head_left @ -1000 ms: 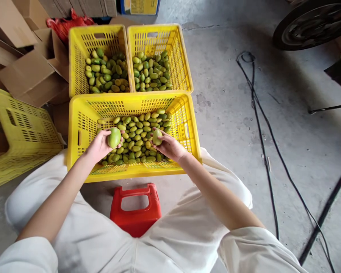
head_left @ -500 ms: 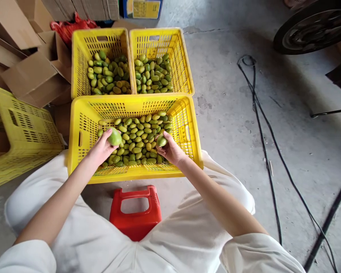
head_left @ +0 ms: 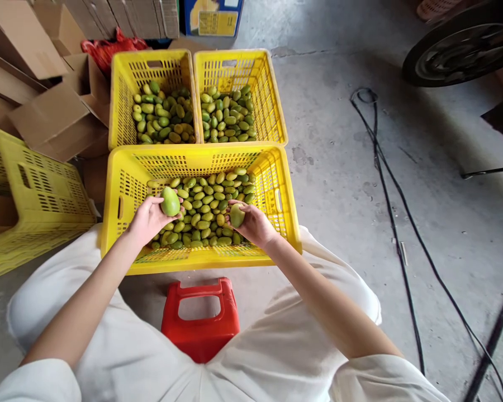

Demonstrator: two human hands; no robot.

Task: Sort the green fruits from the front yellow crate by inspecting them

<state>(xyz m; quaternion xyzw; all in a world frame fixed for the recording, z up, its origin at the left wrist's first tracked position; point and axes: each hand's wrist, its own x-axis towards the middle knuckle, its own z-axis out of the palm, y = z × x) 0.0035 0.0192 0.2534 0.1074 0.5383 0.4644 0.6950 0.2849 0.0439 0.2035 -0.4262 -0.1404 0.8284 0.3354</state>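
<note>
A large, smooth green mango [head_left: 170, 202] rests in my left hand [head_left: 146, 220], with the fingers around its side and underneath. My right hand [head_left: 255, 226] holds a smaller yellow-green mango [head_left: 237, 215], palm turned up and fingers curled about it. Both hands are above the front yellow crate [head_left: 201, 267], the left over its left half and the right over its right half. Below them a layer of green and yellowish mangoes [head_left: 206, 209] covers much of the crate floor.
Behind stand a left yellow crate [head_left: 116, 100] and a right yellow crate [head_left: 279, 106], both holding mangoes. Another yellow crate [head_left: 54, 184] and cardboard boxes [head_left: 52, 120] are at left. A red stool [head_left: 201, 332] sits between my knees. Black cables [head_left: 396, 195] and a wheel [head_left: 456, 50] are at right.
Both hands have turned their palms further up, rolling the mangoes so that other sides show. The left mango now stands more upright. The view has shifted slightly.
</note>
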